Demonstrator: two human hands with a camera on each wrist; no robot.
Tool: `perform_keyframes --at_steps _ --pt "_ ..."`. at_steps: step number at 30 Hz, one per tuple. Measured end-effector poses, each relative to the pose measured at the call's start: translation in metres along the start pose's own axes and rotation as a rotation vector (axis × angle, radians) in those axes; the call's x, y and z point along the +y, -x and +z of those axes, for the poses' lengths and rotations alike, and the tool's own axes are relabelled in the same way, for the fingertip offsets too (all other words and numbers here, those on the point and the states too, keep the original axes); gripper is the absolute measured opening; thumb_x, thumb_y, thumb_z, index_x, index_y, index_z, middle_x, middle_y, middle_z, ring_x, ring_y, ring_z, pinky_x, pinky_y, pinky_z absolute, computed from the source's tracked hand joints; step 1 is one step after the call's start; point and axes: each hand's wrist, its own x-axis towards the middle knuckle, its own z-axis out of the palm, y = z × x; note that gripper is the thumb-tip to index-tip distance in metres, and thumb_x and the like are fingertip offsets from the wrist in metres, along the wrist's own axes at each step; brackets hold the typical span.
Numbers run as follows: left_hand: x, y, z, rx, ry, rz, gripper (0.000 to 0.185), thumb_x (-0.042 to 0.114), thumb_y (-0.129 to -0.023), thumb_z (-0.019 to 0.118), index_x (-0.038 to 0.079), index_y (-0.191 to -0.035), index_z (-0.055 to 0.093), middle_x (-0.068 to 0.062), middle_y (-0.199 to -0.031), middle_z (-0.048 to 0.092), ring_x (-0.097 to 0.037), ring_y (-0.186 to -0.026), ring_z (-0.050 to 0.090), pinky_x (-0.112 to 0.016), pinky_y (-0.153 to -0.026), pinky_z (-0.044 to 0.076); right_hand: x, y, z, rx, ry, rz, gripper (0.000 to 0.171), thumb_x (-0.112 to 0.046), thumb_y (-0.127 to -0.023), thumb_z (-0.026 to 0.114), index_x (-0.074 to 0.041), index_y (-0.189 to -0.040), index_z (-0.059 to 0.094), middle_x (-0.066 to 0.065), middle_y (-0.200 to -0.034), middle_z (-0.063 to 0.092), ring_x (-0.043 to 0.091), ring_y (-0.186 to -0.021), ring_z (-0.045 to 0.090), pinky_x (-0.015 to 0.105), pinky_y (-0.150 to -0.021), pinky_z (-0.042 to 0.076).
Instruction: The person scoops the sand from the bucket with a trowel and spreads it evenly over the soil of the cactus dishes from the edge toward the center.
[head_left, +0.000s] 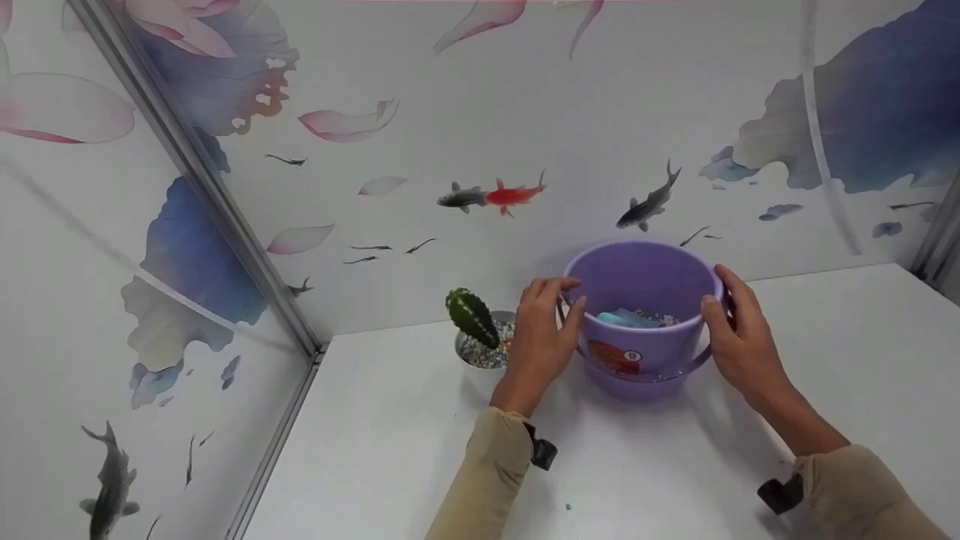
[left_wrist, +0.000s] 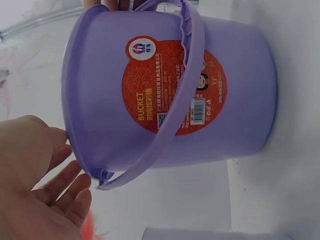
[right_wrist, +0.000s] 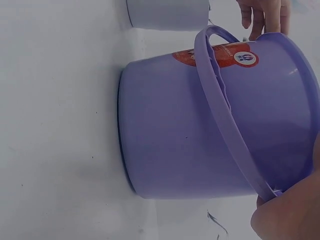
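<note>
cactus pot: a small white pot point(head_left: 484, 352) with a green cactus and gravel stands far left on the white tabletop point(head_left: 375, 435), just beside the left hand and partly hidden behind it.
left hand: the left hand point(head_left: 541, 337) cups the left side of the bucket's rim, fingers loosely curved against the wall; the left wrist view shows them relaxed there, not clenched.
bucket: the purple bucket point(head_left: 637, 315) stands upright between both hands, far centre of the tabletop, its bail handle point(head_left: 645, 373) hanging down across the near side over a red label.
right hand: the right hand point(head_left: 739, 337) grips the right side of the rim, thumb hooked over the edge.
nearer hand: neither; both sit level on opposite sides.
hard to make out: something pale blue and speckled gravel lie inside; what they are, I cannot tell.
</note>
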Motion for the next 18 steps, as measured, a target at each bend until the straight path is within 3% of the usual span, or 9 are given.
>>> perform_keyframes --at_steps 8,12,15,18 --pt "-0.007 0.019 -0.015 -0.043 -0.023 0.029 0.028 0.023 -0.108 0.071 0.014 -0.134 0.071 -0.002 -0.131 0.069 -0.022 -0.117 0.067 -0.027 -0.098 0.058 0.0 -0.004 -0.008 -0.032 0.05 -0.025 0.072 -0.042 -0.117 0.044 -0.012 -0.175 0.013 0.019 -0.181 0.016 0.046 -0.166 0.019 0.07 -0.125 0.026" --pt "-0.009 0.029 -0.021 -0.067 -0.04 0.038 0.029 0.024 -0.108 0.071 0.014 -0.135 0.07 -0.001 -0.133 0.069 -0.02 -0.118 0.068 -0.028 -0.099 0.059 -0.003 -0.003 -0.011 -0.004 0.097 -0.068 0.069 -0.039 -0.116 0.048 -0.01 -0.173 0.023 0.02 -0.178 0.025 0.042 -0.165 0.025 0.065 -0.127 0.029" --pt "-0.012 0.038 -0.025 -0.091 -0.065 0.038 0.03 0.026 -0.108 0.07 0.015 -0.136 0.07 0.0 -0.134 0.069 -0.019 -0.119 0.068 -0.029 -0.102 0.059 -0.005 0.002 -0.011 0.04 0.146 -0.126 0.064 -0.034 -0.115 0.054 -0.011 -0.17 0.032 0.018 -0.175 0.033 0.039 -0.163 0.03 0.034 -0.133 0.03" --pt "-0.017 0.046 -0.029 -0.107 -0.096 0.037 0.031 0.027 -0.108 0.069 0.015 -0.137 0.069 0.0 -0.135 0.07 -0.018 -0.121 0.069 -0.029 -0.104 0.059 -0.006 0.01 -0.011 0.075 0.183 -0.202 0.061 -0.026 -0.112 0.06 -0.011 -0.167 0.04 0.016 -0.175 0.035 0.04 -0.163 0.032 0.007 -0.122 0.025"
